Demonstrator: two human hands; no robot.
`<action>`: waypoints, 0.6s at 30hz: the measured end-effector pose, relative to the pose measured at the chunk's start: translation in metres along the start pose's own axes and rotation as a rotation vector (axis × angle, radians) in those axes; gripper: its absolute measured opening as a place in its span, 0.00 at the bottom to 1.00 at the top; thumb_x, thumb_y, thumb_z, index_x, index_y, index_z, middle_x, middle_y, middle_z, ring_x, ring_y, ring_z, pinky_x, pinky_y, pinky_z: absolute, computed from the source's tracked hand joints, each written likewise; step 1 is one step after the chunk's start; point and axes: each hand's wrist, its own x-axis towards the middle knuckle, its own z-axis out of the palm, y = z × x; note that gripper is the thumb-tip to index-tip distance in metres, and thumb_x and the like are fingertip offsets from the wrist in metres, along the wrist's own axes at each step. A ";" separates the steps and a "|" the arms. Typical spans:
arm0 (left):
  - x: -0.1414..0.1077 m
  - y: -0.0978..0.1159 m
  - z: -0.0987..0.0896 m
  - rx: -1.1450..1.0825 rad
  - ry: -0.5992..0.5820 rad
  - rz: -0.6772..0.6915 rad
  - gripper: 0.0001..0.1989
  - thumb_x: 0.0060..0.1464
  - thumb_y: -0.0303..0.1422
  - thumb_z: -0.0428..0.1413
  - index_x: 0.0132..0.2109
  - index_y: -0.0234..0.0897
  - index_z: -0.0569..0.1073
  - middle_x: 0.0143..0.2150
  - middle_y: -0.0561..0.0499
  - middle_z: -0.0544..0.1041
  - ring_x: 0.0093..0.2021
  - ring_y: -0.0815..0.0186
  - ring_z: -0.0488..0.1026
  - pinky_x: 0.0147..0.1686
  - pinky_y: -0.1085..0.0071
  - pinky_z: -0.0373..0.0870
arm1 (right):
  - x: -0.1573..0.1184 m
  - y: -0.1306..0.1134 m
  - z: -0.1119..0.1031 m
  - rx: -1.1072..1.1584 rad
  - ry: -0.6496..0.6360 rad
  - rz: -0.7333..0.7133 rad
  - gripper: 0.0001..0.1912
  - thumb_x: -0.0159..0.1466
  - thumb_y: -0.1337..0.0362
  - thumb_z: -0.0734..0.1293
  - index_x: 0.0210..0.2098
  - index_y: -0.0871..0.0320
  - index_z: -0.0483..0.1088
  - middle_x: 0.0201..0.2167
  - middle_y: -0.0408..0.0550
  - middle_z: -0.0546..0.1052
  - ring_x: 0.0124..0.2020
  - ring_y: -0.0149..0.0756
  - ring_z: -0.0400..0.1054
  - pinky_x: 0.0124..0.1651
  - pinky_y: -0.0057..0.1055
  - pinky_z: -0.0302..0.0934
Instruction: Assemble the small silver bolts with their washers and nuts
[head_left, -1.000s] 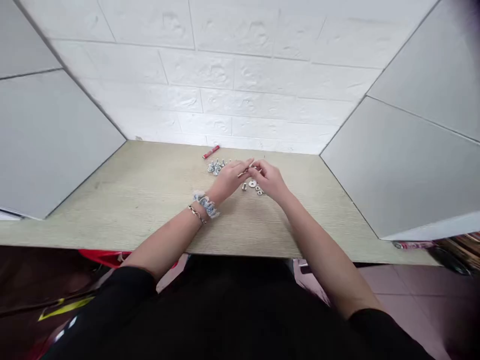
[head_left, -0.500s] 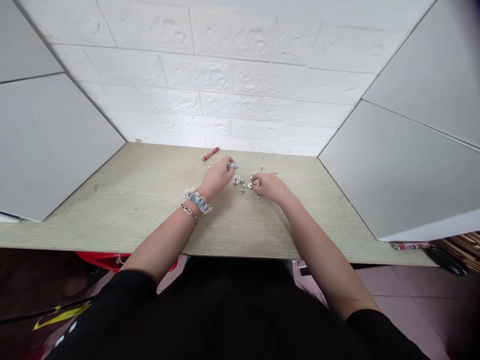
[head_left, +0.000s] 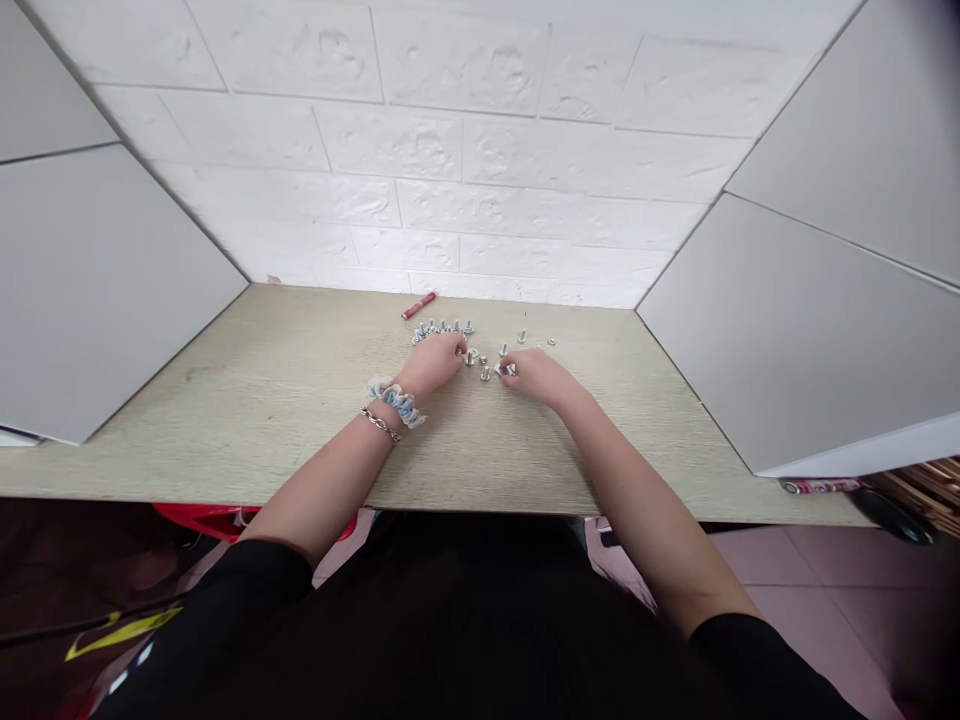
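Note:
My left hand (head_left: 437, 362) is low over the table, fingers curled together beside a bolt (head_left: 470, 357); whatever they hold is too small to make out. Behind it stands a group of several silver bolts (head_left: 443, 326). My right hand (head_left: 536, 374) has its thumb and fingertips pinched at small metal parts, and what is between them is unclear. Between the hands are a nut (head_left: 483, 360) and an upright bolt (head_left: 485, 374). Two more bolts stand beyond my right hand, one close to it (head_left: 503, 350) and one farther back (head_left: 522, 336).
A red tube (head_left: 418, 306) lies near the white brick wall (head_left: 427, 150). A small nut or washer (head_left: 552, 342) sits to the right. Grey panels flank the wooden table (head_left: 300, 380). Another red tube (head_left: 821, 486) and a wicker item (head_left: 922, 495) are at the right edge.
My left hand has moved down toward me from the back group of bolts, which now shows behind it. My right hand has shifted slightly, still pinched near the small parts.

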 end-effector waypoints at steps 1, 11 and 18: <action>0.000 0.000 0.000 -0.003 -0.003 -0.002 0.09 0.49 0.25 0.49 0.34 0.37 0.73 0.35 0.47 0.76 0.40 0.58 0.72 0.42 0.64 0.67 | 0.000 0.000 0.000 0.000 -0.003 0.002 0.13 0.59 0.68 0.60 0.40 0.58 0.72 0.41 0.51 0.76 0.44 0.39 0.67 0.40 0.28 0.56; 0.004 0.004 -0.015 -0.086 0.137 -0.074 0.10 0.54 0.31 0.48 0.33 0.36 0.73 0.32 0.47 0.76 0.36 0.60 0.72 0.39 0.65 0.68 | -0.005 -0.005 -0.006 0.055 0.015 0.028 0.15 0.62 0.65 0.59 0.46 0.59 0.70 0.45 0.51 0.74 0.46 0.39 0.66 0.42 0.29 0.57; 0.012 -0.014 -0.005 0.055 0.209 0.003 0.13 0.54 0.26 0.46 0.42 0.31 0.73 0.45 0.40 0.74 0.50 0.57 0.67 0.53 0.60 0.62 | -0.007 -0.008 -0.008 0.088 0.015 0.028 0.15 0.63 0.64 0.57 0.45 0.59 0.70 0.44 0.52 0.75 0.45 0.40 0.67 0.41 0.31 0.57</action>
